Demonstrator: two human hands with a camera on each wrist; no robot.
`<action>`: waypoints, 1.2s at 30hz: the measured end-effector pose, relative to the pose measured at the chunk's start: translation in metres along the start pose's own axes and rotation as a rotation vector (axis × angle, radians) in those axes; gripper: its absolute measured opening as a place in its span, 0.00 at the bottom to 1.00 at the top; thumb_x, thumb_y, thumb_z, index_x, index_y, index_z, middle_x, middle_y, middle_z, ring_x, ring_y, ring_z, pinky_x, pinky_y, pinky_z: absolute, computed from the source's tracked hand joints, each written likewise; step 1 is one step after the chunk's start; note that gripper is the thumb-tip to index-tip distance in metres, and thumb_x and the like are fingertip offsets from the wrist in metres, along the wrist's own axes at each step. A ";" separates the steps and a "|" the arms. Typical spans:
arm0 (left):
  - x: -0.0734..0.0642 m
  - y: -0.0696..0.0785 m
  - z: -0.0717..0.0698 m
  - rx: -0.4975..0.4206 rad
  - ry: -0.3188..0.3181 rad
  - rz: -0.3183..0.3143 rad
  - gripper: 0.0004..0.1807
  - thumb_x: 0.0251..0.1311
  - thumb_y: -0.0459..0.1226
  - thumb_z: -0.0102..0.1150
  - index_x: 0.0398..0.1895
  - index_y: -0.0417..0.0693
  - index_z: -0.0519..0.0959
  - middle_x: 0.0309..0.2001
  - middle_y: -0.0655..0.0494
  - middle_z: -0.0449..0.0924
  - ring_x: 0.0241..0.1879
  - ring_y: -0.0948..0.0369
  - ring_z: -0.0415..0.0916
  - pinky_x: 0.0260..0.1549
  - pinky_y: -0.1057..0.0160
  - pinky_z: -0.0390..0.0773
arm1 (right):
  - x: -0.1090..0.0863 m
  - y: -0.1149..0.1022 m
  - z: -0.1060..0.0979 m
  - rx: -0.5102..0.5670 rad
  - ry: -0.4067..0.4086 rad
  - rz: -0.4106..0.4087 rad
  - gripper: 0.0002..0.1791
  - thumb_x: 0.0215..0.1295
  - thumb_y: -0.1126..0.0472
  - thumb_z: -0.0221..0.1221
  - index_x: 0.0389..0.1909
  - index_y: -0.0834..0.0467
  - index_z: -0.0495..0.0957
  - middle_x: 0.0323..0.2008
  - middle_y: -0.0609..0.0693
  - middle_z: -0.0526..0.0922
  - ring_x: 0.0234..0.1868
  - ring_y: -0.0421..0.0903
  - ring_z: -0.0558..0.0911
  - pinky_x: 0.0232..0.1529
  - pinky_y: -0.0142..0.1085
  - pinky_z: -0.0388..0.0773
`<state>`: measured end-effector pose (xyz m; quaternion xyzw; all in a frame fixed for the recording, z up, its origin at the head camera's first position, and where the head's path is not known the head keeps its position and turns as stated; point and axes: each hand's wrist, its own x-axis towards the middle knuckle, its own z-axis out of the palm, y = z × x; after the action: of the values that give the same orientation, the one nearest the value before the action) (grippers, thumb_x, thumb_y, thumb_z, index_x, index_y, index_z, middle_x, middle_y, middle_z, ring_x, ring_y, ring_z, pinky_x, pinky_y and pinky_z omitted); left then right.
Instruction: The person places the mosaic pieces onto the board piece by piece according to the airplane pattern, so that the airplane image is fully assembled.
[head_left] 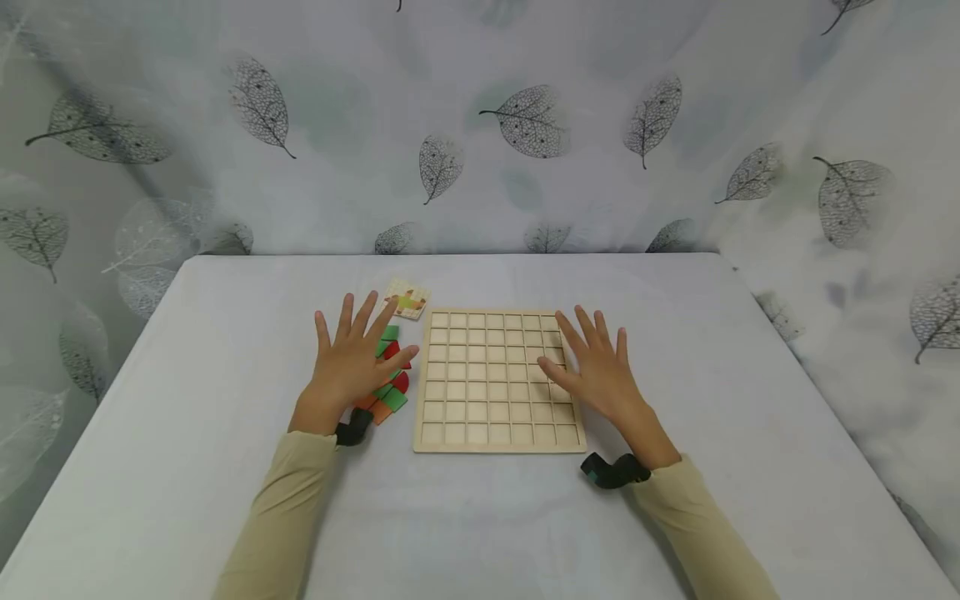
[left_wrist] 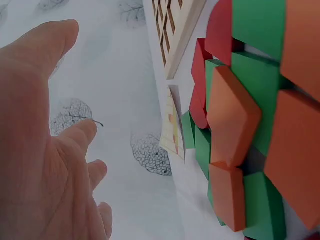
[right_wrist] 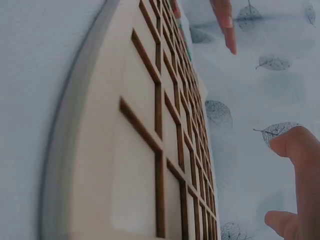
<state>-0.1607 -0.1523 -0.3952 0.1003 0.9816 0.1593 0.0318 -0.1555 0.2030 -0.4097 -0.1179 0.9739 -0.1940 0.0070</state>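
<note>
Nearest the viewer, the left sleeve [head_left: 273,521] enters from 8 o'clock and the right sleeve [head_left: 701,529] from 4 o'clock, both beige, as read from the centre of the wooden grid board [head_left: 487,379] with 12 on the far side. By the cuffs sit two black devices, the right device [head_left: 615,472] at 4 o'clock and the left device [head_left: 355,427] between 8 and 9. The grid board lies flat on the white tabletop [head_left: 480,521], raised strips dividing it into square cells. At 9 o'clock, just beside it, lie flat coloured pieces [head_left: 394,399] in green, orange and red, close together, some red ones with a curved edge. The left hand [head_left: 347,367] is over this group, fingers spread and extended, thumb toward 3 o'clock; the left wrist view shows hand and pieces apart. The right hand [head_left: 606,377] is at 3 o'clock, fingers likewise spread, thumb and forefinger over the board's edge columns; contact there cannot be confirmed. Between 10 and 11 o'clock lies a small printed card [head_left: 409,302], partly overlapped by the left fingers in the head view. Beyond the table's far edge, at 12 o'clock, is a pale cloth [head_left: 345,179] patterned with dark, veined leaves.
</note>
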 end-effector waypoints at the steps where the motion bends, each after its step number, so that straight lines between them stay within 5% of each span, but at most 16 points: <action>1: -0.001 0.000 0.000 -0.003 0.000 0.002 0.46 0.65 0.65 0.44 0.79 0.58 0.43 0.79 0.50 0.33 0.76 0.45 0.20 0.64 0.36 0.16 | -0.001 0.000 0.001 0.000 -0.002 0.000 0.46 0.66 0.33 0.49 0.78 0.49 0.47 0.78 0.57 0.42 0.77 0.62 0.36 0.68 0.65 0.25; 11: -0.002 -0.005 0.010 -0.023 -0.011 0.025 0.43 0.61 0.61 0.54 0.75 0.50 0.59 0.76 0.45 0.47 0.76 0.43 0.32 0.68 0.35 0.29 | -0.015 0.009 0.017 0.084 -0.030 0.007 0.48 0.65 0.36 0.54 0.77 0.55 0.47 0.76 0.61 0.45 0.76 0.66 0.38 0.68 0.66 0.29; 20: 0.000 -0.007 0.013 0.000 0.038 0.050 0.37 0.55 0.60 0.62 0.62 0.45 0.75 0.61 0.42 0.69 0.62 0.43 0.62 0.59 0.41 0.62 | -0.012 0.017 0.021 0.261 0.015 -0.035 0.45 0.65 0.47 0.58 0.74 0.65 0.51 0.74 0.65 0.48 0.73 0.67 0.48 0.65 0.66 0.54; 24: 0.002 -0.008 0.014 -0.019 0.041 0.057 0.33 0.55 0.57 0.65 0.57 0.43 0.79 0.50 0.43 0.75 0.47 0.47 0.72 0.47 0.46 0.71 | -0.010 0.021 0.023 0.342 0.112 -0.091 0.35 0.65 0.58 0.60 0.69 0.69 0.62 0.65 0.68 0.63 0.54 0.61 0.71 0.49 0.52 0.73; 27: 0.005 -0.008 0.016 -0.062 0.035 0.065 0.28 0.56 0.53 0.66 0.53 0.43 0.81 0.43 0.46 0.76 0.37 0.53 0.74 0.40 0.50 0.73 | -0.010 0.026 0.026 0.413 0.193 -0.137 0.27 0.63 0.66 0.62 0.62 0.70 0.70 0.54 0.66 0.72 0.36 0.52 0.75 0.36 0.39 0.74; 36: 0.014 -0.003 0.019 -0.157 -0.010 0.061 0.20 0.57 0.48 0.68 0.45 0.42 0.83 0.38 0.49 0.78 0.36 0.55 0.75 0.38 0.54 0.77 | -0.009 0.035 0.030 0.545 0.240 -0.143 0.17 0.64 0.70 0.60 0.54 0.67 0.78 0.50 0.62 0.76 0.40 0.49 0.75 0.38 0.29 0.74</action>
<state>-0.1729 -0.1466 -0.4146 0.1283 0.9624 0.2363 0.0395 -0.1530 0.2252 -0.4514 -0.1560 0.8692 -0.4605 -0.0903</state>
